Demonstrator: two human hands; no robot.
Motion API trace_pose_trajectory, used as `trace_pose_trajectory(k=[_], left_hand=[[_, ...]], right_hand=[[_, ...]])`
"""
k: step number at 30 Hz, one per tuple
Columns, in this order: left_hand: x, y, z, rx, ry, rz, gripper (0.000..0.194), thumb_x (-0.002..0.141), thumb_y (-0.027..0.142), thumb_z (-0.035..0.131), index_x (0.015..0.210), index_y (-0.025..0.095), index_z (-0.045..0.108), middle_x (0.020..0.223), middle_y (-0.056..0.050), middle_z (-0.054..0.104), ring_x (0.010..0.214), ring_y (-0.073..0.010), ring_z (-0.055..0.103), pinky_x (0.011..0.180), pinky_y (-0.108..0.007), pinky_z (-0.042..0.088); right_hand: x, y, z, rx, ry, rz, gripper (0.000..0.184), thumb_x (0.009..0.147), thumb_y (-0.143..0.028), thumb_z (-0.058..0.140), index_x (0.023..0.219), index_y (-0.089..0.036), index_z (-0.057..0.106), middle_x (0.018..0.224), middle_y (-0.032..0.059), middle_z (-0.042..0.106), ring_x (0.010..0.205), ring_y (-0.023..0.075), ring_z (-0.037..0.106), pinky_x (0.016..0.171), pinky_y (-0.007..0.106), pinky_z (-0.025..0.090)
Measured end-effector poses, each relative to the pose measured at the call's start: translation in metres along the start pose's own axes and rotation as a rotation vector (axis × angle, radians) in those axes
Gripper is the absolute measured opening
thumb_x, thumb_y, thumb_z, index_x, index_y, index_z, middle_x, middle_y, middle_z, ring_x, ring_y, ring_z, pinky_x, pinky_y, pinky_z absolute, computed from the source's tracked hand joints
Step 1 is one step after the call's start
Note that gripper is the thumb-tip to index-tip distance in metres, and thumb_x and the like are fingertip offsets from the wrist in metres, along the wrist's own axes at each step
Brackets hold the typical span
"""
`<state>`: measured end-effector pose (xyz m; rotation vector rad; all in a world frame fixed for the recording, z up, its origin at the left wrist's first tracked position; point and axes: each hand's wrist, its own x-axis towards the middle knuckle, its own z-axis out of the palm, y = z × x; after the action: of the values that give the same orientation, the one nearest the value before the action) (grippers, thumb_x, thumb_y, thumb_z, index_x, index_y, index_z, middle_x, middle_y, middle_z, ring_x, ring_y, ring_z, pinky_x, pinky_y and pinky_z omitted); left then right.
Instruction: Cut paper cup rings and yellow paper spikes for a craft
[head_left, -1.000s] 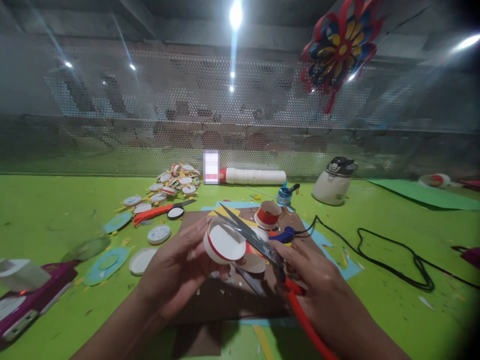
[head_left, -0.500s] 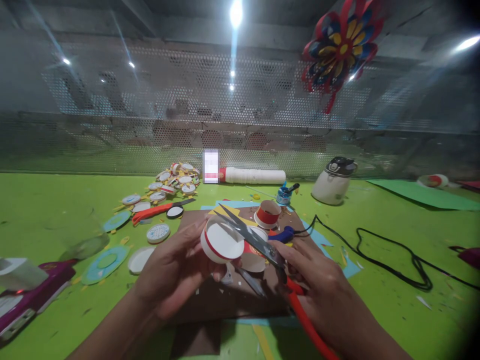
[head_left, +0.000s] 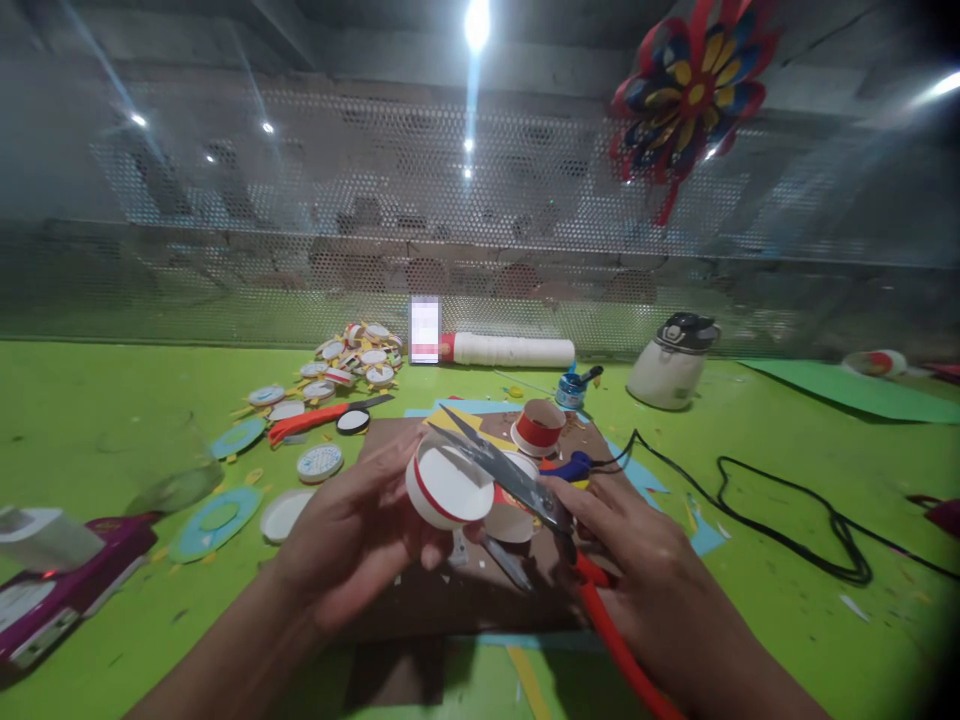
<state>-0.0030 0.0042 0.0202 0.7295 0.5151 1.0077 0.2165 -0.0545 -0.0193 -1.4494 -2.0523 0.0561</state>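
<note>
My left hand grips a white paper cup bottom with a red band, tilted so its inside faces me. Scissors with red handles are in my right hand. Their blades are parted and lie across the cup bottom's upper right rim; whether they bite into it I cannot tell. Beneath, on a brown board, a cut cup piece and a pointed metal tool are partly covered. A red-banded cup piece stands behind the blades.
Several decorated cup discs are heaped at back left, near a red-handled cutter. A stack of white cups lies at the back. A blue jar, a kettle, a black cord and a purple power strip surround the board.
The whole view has shifted slightly to the left, so things appear a little further right. Hands, cup bottom and scissors keep nearly the same pose.
</note>
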Motion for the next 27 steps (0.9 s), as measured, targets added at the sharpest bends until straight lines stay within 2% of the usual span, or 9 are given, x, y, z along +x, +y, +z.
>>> trace_pose_trajectory(k=[8, 13, 17, 24, 27], left_hand=[[0.0002, -0.001, -0.0005, 0.007, -0.045, -0.011, 0.015, 0.082, 0.025, 0.062, 0.083, 0.014, 0.072, 0.074, -0.009, 0.072, 0.061, -0.0195, 0.069, 0.057, -0.03, 0.06], [0.0009, 0.0001, -0.001, -0.053, -0.006, -0.034, 0.01, 0.079, 0.022, 0.066, 0.082, 0.015, 0.072, 0.083, -0.008, 0.074, 0.067, -0.0204, 0.071, 0.06, -0.032, 0.061], [0.0014, 0.0007, -0.0007, -0.077, 0.006, -0.038, 0.008, 0.078, 0.021, 0.067, 0.08, 0.015, 0.072, 0.082, -0.007, 0.075, 0.068, -0.0203, 0.071, 0.06, -0.031, 0.061], [0.0015, 0.0006, -0.002, -0.003, -0.075, -0.049, 0.018, 0.084, 0.029, 0.06, 0.084, 0.015, 0.072, 0.071, -0.008, 0.071, 0.057, -0.0171, 0.067, 0.046, -0.021, 0.055], [0.0022, 0.0015, -0.0035, 0.014, -0.125, -0.07, 0.02, 0.084, 0.03, 0.06, 0.088, 0.014, 0.071, 0.073, -0.009, 0.07, 0.057, -0.0167, 0.066, 0.042, -0.019, 0.051]], right_hand=[[-0.0009, 0.0013, 0.0006, 0.007, 0.021, -0.005, 0.054, 0.079, -0.008, 0.052, 0.132, -0.017, 0.054, 0.099, 0.0137, 0.058, 0.095, 0.0285, 0.06, 0.075, 0.043, 0.054], [-0.0004, 0.0014, 0.001, 0.016, 0.027, -0.006, 0.059, 0.079, -0.007, 0.052, 0.136, -0.019, 0.051, 0.098, 0.0128, 0.058, 0.09, 0.0275, 0.06, 0.074, 0.044, 0.054], [-0.001, 0.0021, 0.0001, -0.003, 0.02, -0.02, 0.057, 0.079, -0.007, 0.051, 0.135, -0.019, 0.051, 0.097, 0.013, 0.058, 0.091, 0.0284, 0.06, 0.072, 0.045, 0.053], [-0.0024, 0.0025, -0.0018, -0.091, 0.021, -0.04, 0.054, 0.079, -0.008, 0.05, 0.131, -0.018, 0.054, 0.096, 0.0135, 0.059, 0.095, 0.0314, 0.059, 0.071, 0.046, 0.053], [-0.0022, 0.0022, -0.002, -0.086, 0.016, -0.038, 0.052, 0.079, -0.009, 0.051, 0.13, -0.019, 0.054, 0.093, 0.012, 0.059, 0.094, 0.0303, 0.059, 0.072, 0.045, 0.053]])
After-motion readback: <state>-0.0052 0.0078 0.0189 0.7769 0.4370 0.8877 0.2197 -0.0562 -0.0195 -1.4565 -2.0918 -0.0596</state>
